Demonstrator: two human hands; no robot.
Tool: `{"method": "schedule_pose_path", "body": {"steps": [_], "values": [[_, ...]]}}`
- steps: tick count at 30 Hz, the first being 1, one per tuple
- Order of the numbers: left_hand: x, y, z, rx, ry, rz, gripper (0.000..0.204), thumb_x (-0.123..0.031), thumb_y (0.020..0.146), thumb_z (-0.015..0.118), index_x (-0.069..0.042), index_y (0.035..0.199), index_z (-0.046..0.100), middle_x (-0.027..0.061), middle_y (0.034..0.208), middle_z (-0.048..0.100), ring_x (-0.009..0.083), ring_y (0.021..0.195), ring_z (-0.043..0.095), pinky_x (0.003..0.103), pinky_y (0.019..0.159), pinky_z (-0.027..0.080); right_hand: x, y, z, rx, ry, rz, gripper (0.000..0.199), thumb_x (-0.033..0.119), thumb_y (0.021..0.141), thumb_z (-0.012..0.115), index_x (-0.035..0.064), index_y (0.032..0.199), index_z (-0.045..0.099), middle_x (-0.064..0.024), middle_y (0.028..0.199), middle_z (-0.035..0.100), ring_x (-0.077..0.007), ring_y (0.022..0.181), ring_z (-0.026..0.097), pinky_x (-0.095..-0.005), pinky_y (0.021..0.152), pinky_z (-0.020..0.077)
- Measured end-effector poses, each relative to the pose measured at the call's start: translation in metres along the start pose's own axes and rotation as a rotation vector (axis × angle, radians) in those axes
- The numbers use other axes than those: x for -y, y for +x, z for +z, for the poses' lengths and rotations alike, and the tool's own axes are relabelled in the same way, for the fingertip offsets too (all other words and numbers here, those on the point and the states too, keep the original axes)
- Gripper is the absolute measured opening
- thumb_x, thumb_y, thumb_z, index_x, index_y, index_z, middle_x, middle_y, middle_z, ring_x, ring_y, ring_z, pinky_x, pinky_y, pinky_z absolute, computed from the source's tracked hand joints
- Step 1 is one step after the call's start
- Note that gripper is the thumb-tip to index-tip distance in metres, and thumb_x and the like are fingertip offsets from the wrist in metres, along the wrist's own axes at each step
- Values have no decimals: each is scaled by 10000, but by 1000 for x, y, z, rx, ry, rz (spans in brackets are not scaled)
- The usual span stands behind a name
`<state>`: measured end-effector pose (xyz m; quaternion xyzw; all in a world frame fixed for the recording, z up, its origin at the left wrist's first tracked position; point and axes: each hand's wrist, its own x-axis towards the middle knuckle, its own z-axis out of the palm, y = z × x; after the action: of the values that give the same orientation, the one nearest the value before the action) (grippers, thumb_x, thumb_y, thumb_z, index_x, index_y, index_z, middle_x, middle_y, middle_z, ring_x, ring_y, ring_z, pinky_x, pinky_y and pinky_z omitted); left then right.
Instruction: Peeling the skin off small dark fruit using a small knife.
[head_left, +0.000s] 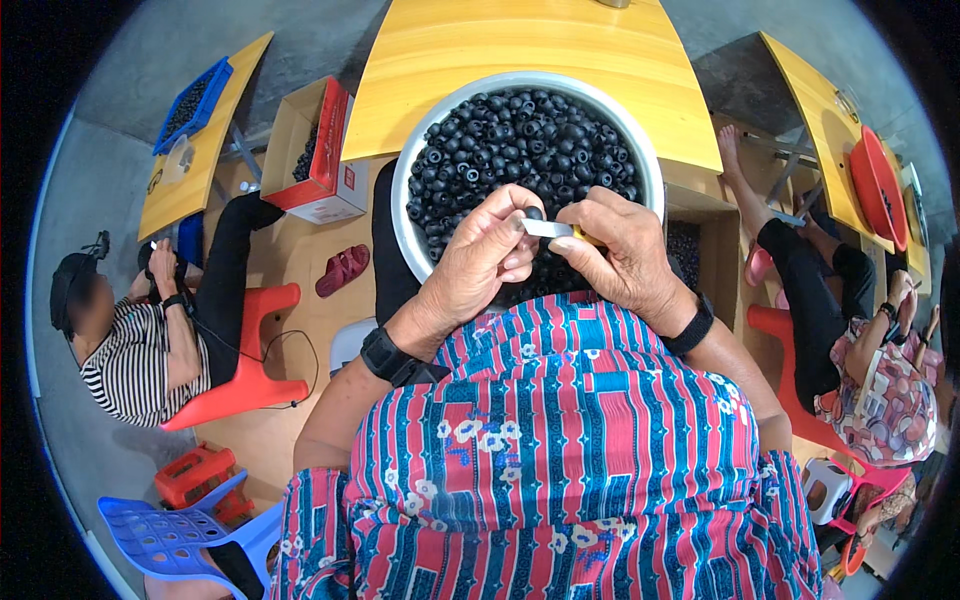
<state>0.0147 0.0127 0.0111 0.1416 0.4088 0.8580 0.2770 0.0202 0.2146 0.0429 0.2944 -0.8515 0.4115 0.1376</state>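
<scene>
Over a wide pale metal basin [524, 80] my two hands are close together. My left hand [478, 245] pinches a small round black piece [533, 212] between thumb and fingertips. In my right hand [625, 255] is a small knife [548, 229] with a short flat metal blade. A bit of its yellow handle shows between my fingers. The blade points left, with its tip at my left fingertips, just below the black piece. Many similar black round pieces [500, 150] fill the basin, several showing a hole. My hands hide some of them.
A yellow table [600, 40] is beyond the basin. To the left are a red-and-white carton [345, 190], red slippers [343, 270] and a seated person [145, 350]. At right, another person [870, 370] sits near a red basin [878, 185]. A blue chair [160, 520] stands lower left.
</scene>
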Motion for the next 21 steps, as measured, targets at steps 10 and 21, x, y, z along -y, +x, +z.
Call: {"method": "schedule_pose_path", "body": {"steps": [10,21], "values": [[2,-1,0,12,-25,-17,248,-313,1022,499,-79,1102,494,-33,792,428,19,643,345,159,539,298,2,0,1,-15,-58,-20,214,230,795,742,50,876,658,-104,716,579,-282,648,614,-381,573,486],[0,-2,1,11,-5,-18,249,-314,1020,505,-79,1102,496,-33,796,427,18,641,345,159,534,295,1,-1,2,-25,-60,-32,217,232,795,743,49,874,657,-105,708,572,-285,634,608,-384,563,485]]}}
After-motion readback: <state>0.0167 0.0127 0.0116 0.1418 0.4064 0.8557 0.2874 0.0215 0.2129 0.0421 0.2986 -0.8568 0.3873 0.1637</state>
